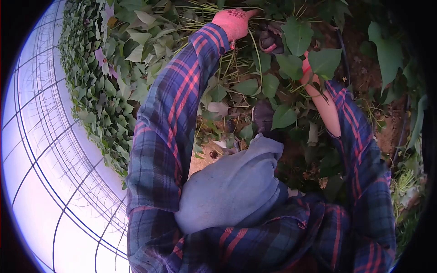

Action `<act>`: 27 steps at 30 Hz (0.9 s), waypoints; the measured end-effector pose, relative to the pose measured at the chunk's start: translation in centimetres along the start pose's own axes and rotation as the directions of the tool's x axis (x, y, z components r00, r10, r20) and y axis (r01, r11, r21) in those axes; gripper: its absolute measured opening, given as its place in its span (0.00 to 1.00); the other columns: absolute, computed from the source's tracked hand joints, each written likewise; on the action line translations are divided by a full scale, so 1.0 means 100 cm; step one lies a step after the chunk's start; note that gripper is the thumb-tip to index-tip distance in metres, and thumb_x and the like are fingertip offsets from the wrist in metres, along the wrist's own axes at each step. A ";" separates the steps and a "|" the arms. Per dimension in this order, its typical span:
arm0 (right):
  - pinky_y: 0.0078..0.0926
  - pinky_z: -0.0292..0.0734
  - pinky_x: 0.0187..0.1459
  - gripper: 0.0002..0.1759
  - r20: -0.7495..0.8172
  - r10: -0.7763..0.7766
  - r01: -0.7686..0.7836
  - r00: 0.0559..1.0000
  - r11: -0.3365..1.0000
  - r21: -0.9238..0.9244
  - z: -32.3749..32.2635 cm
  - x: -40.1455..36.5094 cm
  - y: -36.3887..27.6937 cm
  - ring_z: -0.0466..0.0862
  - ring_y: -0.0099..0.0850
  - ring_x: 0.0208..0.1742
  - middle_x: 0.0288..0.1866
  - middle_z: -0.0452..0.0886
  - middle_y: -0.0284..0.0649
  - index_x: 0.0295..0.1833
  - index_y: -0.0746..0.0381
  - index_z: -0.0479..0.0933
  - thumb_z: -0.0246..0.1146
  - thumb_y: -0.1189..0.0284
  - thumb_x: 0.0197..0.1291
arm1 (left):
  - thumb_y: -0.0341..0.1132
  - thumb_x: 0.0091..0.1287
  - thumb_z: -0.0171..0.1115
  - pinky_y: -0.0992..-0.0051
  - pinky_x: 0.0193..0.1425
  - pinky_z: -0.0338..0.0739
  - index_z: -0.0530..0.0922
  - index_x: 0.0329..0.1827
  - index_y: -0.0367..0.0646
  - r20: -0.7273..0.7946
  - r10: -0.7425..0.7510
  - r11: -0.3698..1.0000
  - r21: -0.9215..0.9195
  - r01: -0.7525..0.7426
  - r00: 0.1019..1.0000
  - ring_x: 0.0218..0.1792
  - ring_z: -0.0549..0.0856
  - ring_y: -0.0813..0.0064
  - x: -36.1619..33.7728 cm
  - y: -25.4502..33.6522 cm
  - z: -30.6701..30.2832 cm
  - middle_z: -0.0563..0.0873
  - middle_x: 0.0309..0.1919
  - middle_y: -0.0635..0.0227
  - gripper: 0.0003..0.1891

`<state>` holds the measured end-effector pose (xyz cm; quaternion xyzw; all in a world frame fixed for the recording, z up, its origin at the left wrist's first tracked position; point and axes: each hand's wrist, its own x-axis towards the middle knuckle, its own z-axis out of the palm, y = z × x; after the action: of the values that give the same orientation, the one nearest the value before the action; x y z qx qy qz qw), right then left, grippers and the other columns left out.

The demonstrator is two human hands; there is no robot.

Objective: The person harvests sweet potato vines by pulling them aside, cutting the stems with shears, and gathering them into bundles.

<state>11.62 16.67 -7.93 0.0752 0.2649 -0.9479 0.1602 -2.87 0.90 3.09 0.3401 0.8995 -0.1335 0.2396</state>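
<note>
Nearest is a blue and dark-green plaid shirt (200, 245) with red-pink stripes, its sleeves reaching up either side of a bent knee in faded blue-grey cloth trousers (227, 189). Beyond the knee, a dark shoe (262, 116) shows among the foliage, with pale brown soil (205, 157) lower down to its left.

Farther out, a bare stretch of right forearm (324, 105) runs from the cuff to the right hand (307, 68), in a pink glove. Broad green heart-shaped leaves (325, 63) hang in front of that hand and hide most of its fingers, so I cannot tell how far it is closed or whether it has hold of anything.

The left hand (232, 23), in a pink glove with dark printing on its back, lies farther off among thin yellow-green vine stems (195, 19). One finger stretches out to the right; the others are hidden beneath, so I cannot tell what they grip. The stems lie on both sides of this hand.

Between the hands sits a dark, rounded thing (271, 40) with a pinkish edge, too dim to identify. At far left, dense green foliage (86, 98) borders white sheeting (27, 182) ruled with dark lines.
</note>
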 end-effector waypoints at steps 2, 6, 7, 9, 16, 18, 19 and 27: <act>0.22 0.78 0.32 0.14 0.005 0.022 -0.022 1.000 1.000 -0.008 -0.005 0.010 0.004 0.79 0.28 0.37 0.39 0.76 0.36 0.53 0.62 0.73 0.56 0.66 0.66 | 0.30 0.60 0.52 0.63 0.53 0.79 0.64 0.70 0.52 0.051 0.053 0.998 0.037 -0.055 0.997 0.54 0.82 0.61 0.013 -0.002 0.006 0.81 0.54 0.57 0.30; 0.23 0.78 0.32 0.15 0.002 0.022 -0.022 1.000 1.000 -0.001 -0.004 0.013 0.013 0.78 0.29 0.36 0.39 0.76 0.37 0.53 0.62 0.72 0.56 0.66 0.66 | 0.30 0.61 0.51 0.63 0.53 0.78 0.66 0.68 0.49 0.062 0.045 0.995 0.082 -0.050 0.997 0.53 0.82 0.59 0.030 -0.001 0.021 0.84 0.51 0.56 0.28; 0.23 0.78 0.32 0.15 0.003 0.023 -0.023 1.000 1.000 0.008 -0.006 0.014 0.011 0.78 0.29 0.36 0.39 0.76 0.37 0.53 0.62 0.72 0.56 0.66 0.66 | 0.30 0.61 0.51 0.63 0.53 0.78 0.66 0.68 0.49 0.060 0.046 0.996 0.080 -0.051 0.997 0.53 0.82 0.59 0.029 0.000 0.021 0.84 0.51 0.56 0.28; 0.23 0.78 0.32 0.15 0.007 0.023 -0.023 1.000 1.000 0.014 -0.010 0.015 0.014 0.78 0.29 0.36 0.38 0.76 0.37 0.53 0.63 0.72 0.56 0.65 0.66 | 0.31 0.60 0.53 0.62 0.53 0.78 0.67 0.67 0.49 0.123 0.030 0.997 0.072 -0.039 0.992 0.53 0.83 0.59 0.026 0.000 0.017 0.83 0.52 0.56 0.28; 0.23 0.77 0.32 0.16 0.002 0.023 -0.023 1.000 0.999 0.033 -0.012 0.015 0.025 0.78 0.29 0.34 0.38 0.76 0.37 0.53 0.63 0.72 0.56 0.64 0.66 | 0.30 0.59 0.54 0.65 0.51 0.79 0.66 0.67 0.43 0.194 0.006 1.000 0.000 -0.006 0.981 0.53 0.82 0.61 0.004 0.011 0.002 0.82 0.51 0.54 0.28; 0.23 0.77 0.32 0.16 -0.024 0.019 -0.018 1.000 0.999 0.045 -0.016 0.007 0.032 0.78 0.29 0.34 0.37 0.76 0.37 0.53 0.64 0.72 0.56 0.64 0.66 | 0.30 0.60 0.54 0.65 0.51 0.79 0.66 0.66 0.43 0.110 0.012 0.999 0.029 -0.015 0.994 0.54 0.82 0.61 -0.003 0.011 0.015 0.81 0.53 0.55 0.27; 0.23 0.77 0.32 0.16 -0.038 0.016 -0.013 0.999 0.998 0.061 -0.020 0.002 0.033 0.78 0.29 0.34 0.37 0.76 0.37 0.53 0.64 0.72 0.56 0.64 0.66 | 0.30 0.60 0.54 0.65 0.51 0.79 0.67 0.65 0.44 0.032 0.021 0.998 0.059 -0.023 0.999 0.54 0.81 0.61 -0.004 0.010 0.022 0.79 0.55 0.56 0.27; 0.23 0.76 0.32 0.20 -0.153 0.092 -0.088 0.984 0.996 0.029 0.063 -0.065 -0.065 0.77 0.28 0.27 0.32 0.77 0.38 0.53 0.67 0.74 0.52 0.61 0.68 | 0.35 0.63 0.55 0.63 0.52 0.76 0.69 0.61 0.46 -0.214 -0.070 0.979 -0.203 0.026 0.974 0.52 0.81 0.59 -0.106 0.029 -0.020 0.78 0.53 0.57 0.22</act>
<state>15.14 20.37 1.99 0.1617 0.2625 -0.9339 0.1810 5.36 -1.96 10.15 0.3053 0.9373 -0.0102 0.1680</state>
